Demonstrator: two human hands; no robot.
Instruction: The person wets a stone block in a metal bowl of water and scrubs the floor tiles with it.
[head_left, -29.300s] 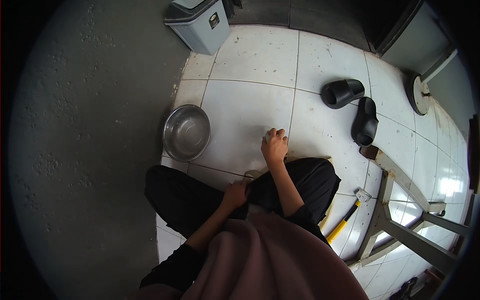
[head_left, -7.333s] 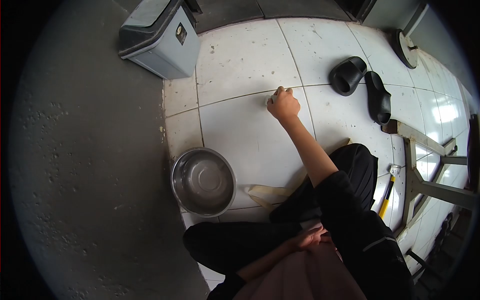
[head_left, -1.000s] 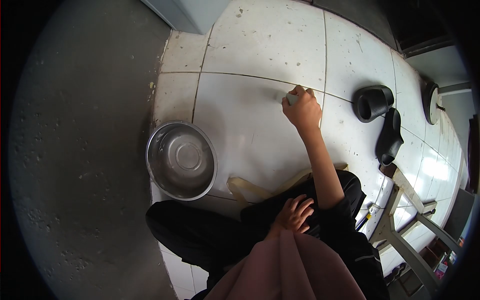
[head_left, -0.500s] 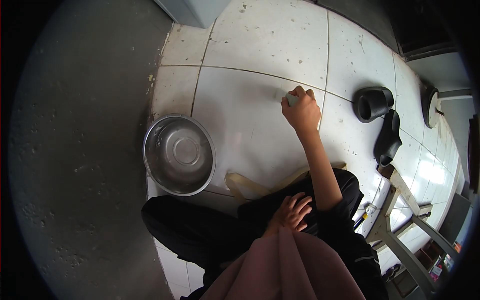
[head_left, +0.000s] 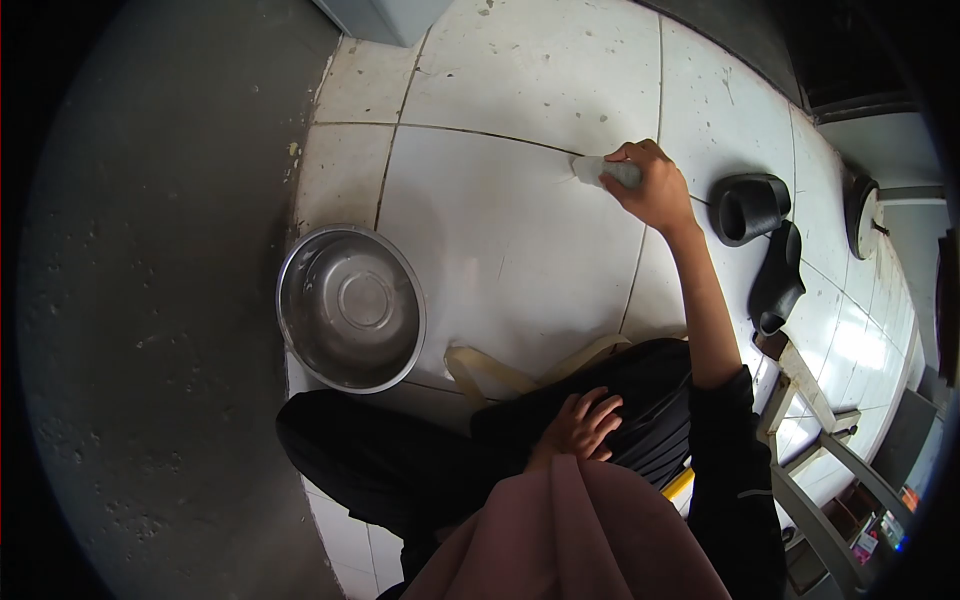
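My right hand is stretched forward over the white floor tiles, its fingers closed round a small grey-green block with a pale front edge. That edge is at the tile surface beside a grout line; I cannot make out its exact kind. My left hand rests on my lap against the dark clothing, fingers loosely apart and holding nothing. A shiny steel basin stands on the floor to the left, in front of my knee. Its round bottom shows through the opening.
Two black slippers lie on the right. Beyond them is a round object, partly seen. A wooden frame stands at lower right. A beige strap lies by my legs. A dark grey surface borders the tiles on the left.
My right hand has moved to the right and slightly farther away with the grey-green block, which now shows more. My left hand stays on my lap. The basin sits slightly further left in view.
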